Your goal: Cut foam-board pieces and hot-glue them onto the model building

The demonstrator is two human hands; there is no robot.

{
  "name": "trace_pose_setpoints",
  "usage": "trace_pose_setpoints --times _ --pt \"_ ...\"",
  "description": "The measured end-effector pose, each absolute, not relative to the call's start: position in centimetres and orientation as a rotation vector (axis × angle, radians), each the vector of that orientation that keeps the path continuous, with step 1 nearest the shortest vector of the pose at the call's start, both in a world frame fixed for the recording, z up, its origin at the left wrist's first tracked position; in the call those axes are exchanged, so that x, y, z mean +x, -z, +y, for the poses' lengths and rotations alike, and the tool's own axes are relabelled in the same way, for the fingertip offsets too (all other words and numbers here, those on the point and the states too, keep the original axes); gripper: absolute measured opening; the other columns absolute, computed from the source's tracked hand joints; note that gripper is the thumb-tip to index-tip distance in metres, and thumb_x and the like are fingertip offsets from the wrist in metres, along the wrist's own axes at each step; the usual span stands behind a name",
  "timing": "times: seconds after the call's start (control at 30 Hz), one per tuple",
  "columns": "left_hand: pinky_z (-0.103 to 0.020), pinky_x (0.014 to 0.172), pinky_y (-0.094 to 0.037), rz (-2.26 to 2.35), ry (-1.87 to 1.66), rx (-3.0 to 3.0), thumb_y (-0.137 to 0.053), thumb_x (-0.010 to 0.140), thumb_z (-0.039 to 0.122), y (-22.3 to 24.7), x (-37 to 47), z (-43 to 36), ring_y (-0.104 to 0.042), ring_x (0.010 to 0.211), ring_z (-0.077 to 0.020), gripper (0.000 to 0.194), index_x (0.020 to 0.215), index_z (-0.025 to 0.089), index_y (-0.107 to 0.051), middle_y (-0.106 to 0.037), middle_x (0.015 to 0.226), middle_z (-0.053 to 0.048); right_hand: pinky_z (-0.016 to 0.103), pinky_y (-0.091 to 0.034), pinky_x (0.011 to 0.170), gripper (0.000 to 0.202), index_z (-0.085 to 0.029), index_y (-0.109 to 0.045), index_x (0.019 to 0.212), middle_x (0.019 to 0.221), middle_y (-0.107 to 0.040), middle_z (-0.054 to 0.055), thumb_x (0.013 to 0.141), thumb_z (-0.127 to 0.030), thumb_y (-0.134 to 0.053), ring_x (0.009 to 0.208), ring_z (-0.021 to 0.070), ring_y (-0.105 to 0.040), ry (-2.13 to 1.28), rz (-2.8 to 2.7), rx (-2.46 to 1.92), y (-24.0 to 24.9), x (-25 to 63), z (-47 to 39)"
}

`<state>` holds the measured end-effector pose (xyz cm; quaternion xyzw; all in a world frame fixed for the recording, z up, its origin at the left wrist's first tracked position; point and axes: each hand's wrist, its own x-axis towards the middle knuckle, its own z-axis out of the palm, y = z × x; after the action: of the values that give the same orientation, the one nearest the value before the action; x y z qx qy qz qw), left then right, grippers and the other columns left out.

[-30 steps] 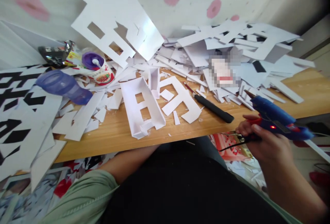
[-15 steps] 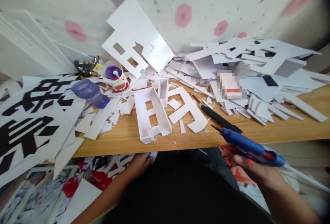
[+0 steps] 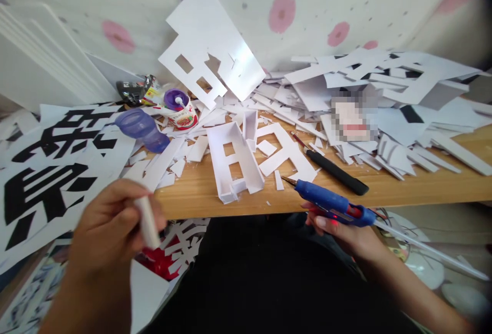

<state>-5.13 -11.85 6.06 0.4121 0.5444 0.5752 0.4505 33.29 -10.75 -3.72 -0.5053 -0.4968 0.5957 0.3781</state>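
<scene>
A short, narrow white strip (image 3: 148, 223) is pinched in the left hand (image 3: 105, 234), fingers curled, slightly blurred. Its long axis is held near vertical in view, lower end tipped toward the right hand (image 3: 340, 235). A blue plastic glue gun (image 3: 325, 200) is gripped in the right hand, fingers wrapped; its nozzle is aimed leftward, slightly up. A white, open box-like letter piece (image 3: 220, 157) is set on the wooden table (image 3: 192, 190), beyond and between both hands.
</scene>
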Motion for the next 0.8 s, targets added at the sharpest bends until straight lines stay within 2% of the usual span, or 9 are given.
trace_pose_setpoints --times 0.03,0.13,0.23,0.37,0.47,0.6,0.67,0.8 --pt "-0.014 0.029 -0.031 1.296 -1.447 1.085 -0.074 0.074 0.028 -5.8 -3.5 -10.8 -0.048 0.035 -0.0097 0.016 0.085 0.026 -0.062 -0.065 0.056 0.003 0.030 -0.052 0.059 0.038 -0.021 -0.073 0.102 0.079 -0.069 0.006 0.073 -0.044 -0.077 0.063 0.0163 -0.059 -1.529 -1.257 -1.270 3.8 33.0 -10.7" --pt "-0.020 0.042 -0.048 1.147 -1.336 1.238 -0.076 0.074 0.032 -4.5 0.5 -7.4 -0.060 0.046 -0.0138 0.020 0.082 0.022 -0.061 -0.066 0.060 0.000 0.028 -0.050 0.055 0.037 -0.020 -0.073 0.100 0.083 -0.069 0.006 0.072 -0.045 -0.078 0.061 0.0147 -0.058 -1.520 -1.202 -1.229 4.1 32.1 -10.2" --pt "-0.019 0.052 -0.052 1.238 -1.215 1.345 -0.076 0.074 0.030 -3.5 2.5 -4.9 -0.063 0.054 -0.0119 0.018 0.076 0.017 -0.064 -0.067 0.066 -0.003 0.029 -0.051 0.055 0.037 -0.019 -0.072 0.100 0.081 -0.068 0.006 0.073 -0.044 -0.077 0.059 0.0143 -0.058 -1.540 -1.222 -1.212 4.1 31.4 -9.9" --pt "-0.019 0.053 -0.052 1.220 -1.185 1.284 -0.080 0.069 0.033 -3.2 3.4 -3.6 -0.065 0.057 -0.0142 0.024 0.071 0.015 -0.064 -0.065 0.064 -0.003 0.029 -0.051 0.054 0.040 -0.017 -0.070 0.103 0.071 -0.066 0.005 0.078 -0.048 -0.072 0.057 0.0148 -0.058 -1.581 -1.335 -1.188 3.9 31.0 -9.9" --pt "-0.022 0.054 -0.053 1.193 -1.190 1.219 -0.078 0.071 0.033 -3.2 3.6 -3.7 -0.065 0.056 -0.0153 0.024 0.072 0.017 -0.060 -0.064 0.064 -0.001 0.029 -0.052 0.055 0.041 -0.016 -0.070 0.101 0.073 -0.067 0.006 0.079 -0.051 -0.069 0.058 0.0150 -0.060 -1.582 -1.389 -1.189 3.8 30.9 -10.0" --pt "-0.020 0.058 -0.050 1.192 -1.250 1.206 -0.076 0.071 0.029 -2.9 4.1 -4.3 -0.062 0.065 -0.0108 0.019 0.071 0.016 -0.062 -0.067 0.087 -0.004 0.031 -0.054 0.062 0.039 -0.018 -0.068 0.103 0.076 -0.068 0.006 0.080 -0.050 -0.069 0.065 0.0174 -0.063 -1.517 -1.418 -1.170 2.7 30.4 -9.6" --pt "-0.018 0.063 -0.048 1.182 -1.362 1.152 -0.077 0.067 0.024 -2.8 4.6 -4.5 -0.059 0.072 -0.0094 0.016 0.068 0.015 -0.064 -0.065 0.092 -0.003 0.032 -0.054 0.065 0.034 -0.021 -0.066 0.102 0.081 -0.067 0.006 0.081 -0.048 -0.068 0.069 0.0181 -0.063 -1.435 -1.510 -1.121 1.5 29.9 -9.1" --pt "-0.018 0.063 -0.045 1.059 -1.602 0.826 -0.081 0.061 0.022 -3.1 5.4 -4.5 -0.054 0.065 -0.0068 0.019 0.065 0.015 -0.064 -0.061 0.078 0.001 0.035 -0.052 0.075 0.018 -0.021 -0.062 0.083 0.093 -0.060 0.007 0.083 -0.039 -0.065 0.086 0.0210 -0.060 -1.063 -1.902 -0.913 -0.9 28.6 -7.6"
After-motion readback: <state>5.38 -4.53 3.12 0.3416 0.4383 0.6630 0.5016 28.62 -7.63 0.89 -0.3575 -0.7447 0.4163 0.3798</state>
